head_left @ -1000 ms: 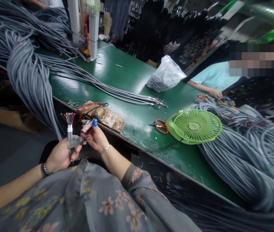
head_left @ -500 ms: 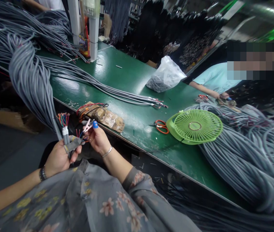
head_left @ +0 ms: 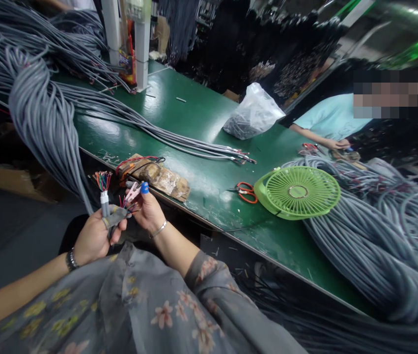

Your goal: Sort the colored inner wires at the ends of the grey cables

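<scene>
My left hand [head_left: 93, 236] is closed round a grey cable [head_left: 105, 209] whose stripped end points up, with a white collar and a fan of thin coloured wires [head_left: 103, 180]. Grey wrapping covers my left thumb. My right hand [head_left: 150, 212] is closed just beside it, a blue cover on one fingertip. Between its fingers sits a pale pink clip [head_left: 132, 192], close to several thin red and blue wires [head_left: 123, 200]. Exactly what the clip's jaws touch is too small to tell. Behind both hands, a taped wooden block [head_left: 160, 178] lies at the table edge.
Grey cable bundles [head_left: 42, 113] hang over the left of the green table [head_left: 201, 191]; more cables [head_left: 363, 246] pile at right. A green fan [head_left: 297, 191], orange-handled scissors [head_left: 246, 192] and a plastic bag [head_left: 251, 115] stand on it. A co-worker [head_left: 326, 123] sits across.
The cable end in my left hand has shifted slightly right and tilted. My right hand has moved a little left, closer to the left thumb. The co-worker's hands have drawn together.
</scene>
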Motion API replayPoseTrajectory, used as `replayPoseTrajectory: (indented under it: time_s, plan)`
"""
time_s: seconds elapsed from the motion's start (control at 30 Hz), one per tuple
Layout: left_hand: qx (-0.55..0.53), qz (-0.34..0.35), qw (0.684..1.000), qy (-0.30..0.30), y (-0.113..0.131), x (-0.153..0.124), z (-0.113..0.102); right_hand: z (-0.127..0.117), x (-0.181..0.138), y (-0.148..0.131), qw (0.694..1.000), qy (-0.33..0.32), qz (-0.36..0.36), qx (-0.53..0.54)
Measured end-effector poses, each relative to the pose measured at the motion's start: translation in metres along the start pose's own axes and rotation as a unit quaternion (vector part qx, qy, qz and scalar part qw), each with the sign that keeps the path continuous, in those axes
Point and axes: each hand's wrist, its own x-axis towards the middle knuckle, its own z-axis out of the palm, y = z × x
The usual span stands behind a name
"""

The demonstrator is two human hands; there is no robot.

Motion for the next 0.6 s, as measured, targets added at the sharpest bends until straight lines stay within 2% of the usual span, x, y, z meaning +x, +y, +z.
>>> replayPoseTrajectory:
  time_s: [0.13, 0.3, 0.4, 0.5, 0.6]
  plan:
    - [0.01, 0.012, 1.0, -0.005, -0.002, -0.002, -0.005, -0.004, -0.005, -0.004, 0.999, -0.022, 0.032, -0.009]
    - [0.014, 0.037, 0.999, 0.015, -0.004, -0.008, -0.008, -0.021, -0.026, -0.005, 0.987, -0.111, 0.073, -0.089]
    - [0.021, 0.052, 0.998, 0.028, -0.007, -0.009, -0.007, -0.025, -0.043, 0.0, 0.984, -0.118, 0.02, -0.135]
    - [0.032, 0.063, 0.997, 0.03, -0.011, -0.008, -0.008, -0.02, -0.055, 0.0, 0.978, -0.084, -0.057, -0.179]
    - [0.059, 0.062, 0.996, -0.002, -0.011, -0.007, -0.012, -0.014, -0.059, -0.008, 0.964, -0.087, -0.096, -0.232]
